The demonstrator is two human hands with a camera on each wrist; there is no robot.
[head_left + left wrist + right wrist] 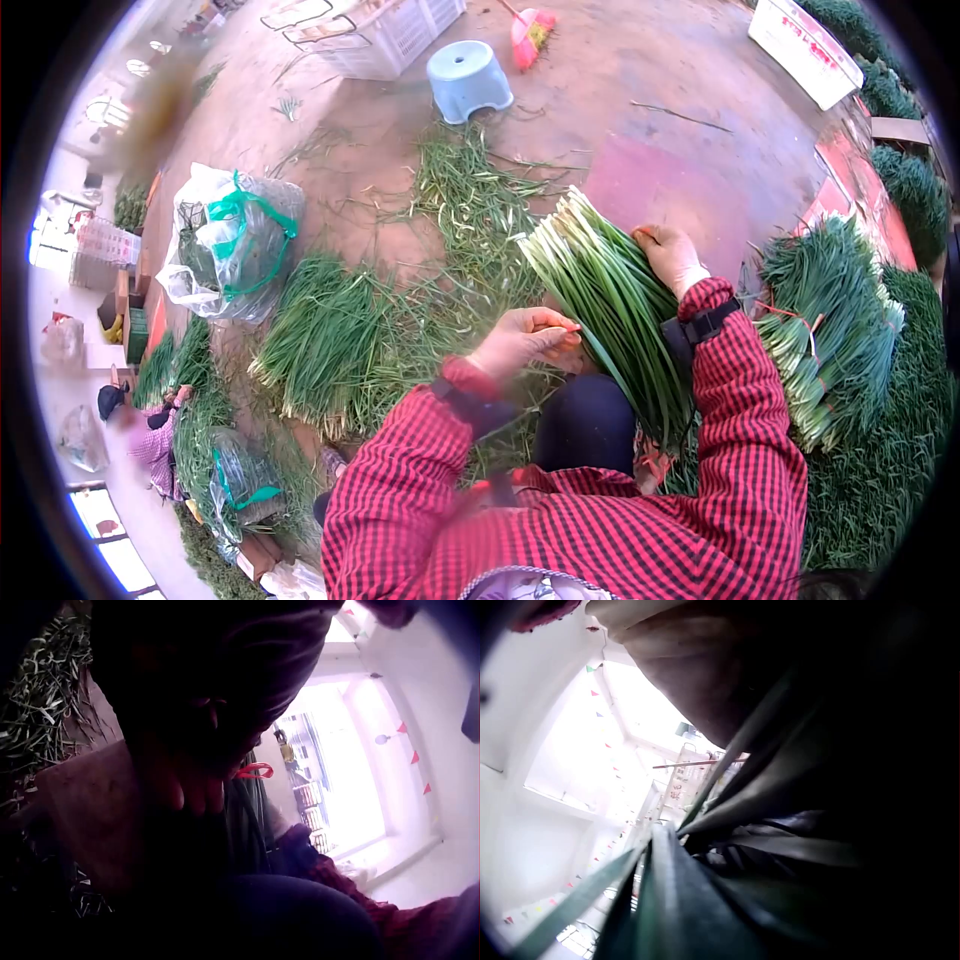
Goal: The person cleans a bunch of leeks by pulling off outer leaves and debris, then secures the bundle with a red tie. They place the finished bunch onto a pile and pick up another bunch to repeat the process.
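A thick bunch of garlic chives (610, 285), white stalk ends up and away, leans over the person's dark knee. The right hand (672, 258) grips its right side near the stalks; green leaves (675, 892) spread below that hand in the right wrist view. Just left of the bunch, the left hand (525, 340) has thumb and forefinger brought together, pinching a thin red tie (256, 771) that loops out beside the fingers in the left wrist view. Much of the left hand (187, 787) is in deep shadow there.
Tied bunches (825, 330) lie at the right. Loose chives (330, 340) and trimmings (465, 190) cover the floor to the left and ahead. A plastic bag (235, 245), blue stool (468, 80) and white crate (385, 35) stand farther off. Another person (155, 440) works at far left.
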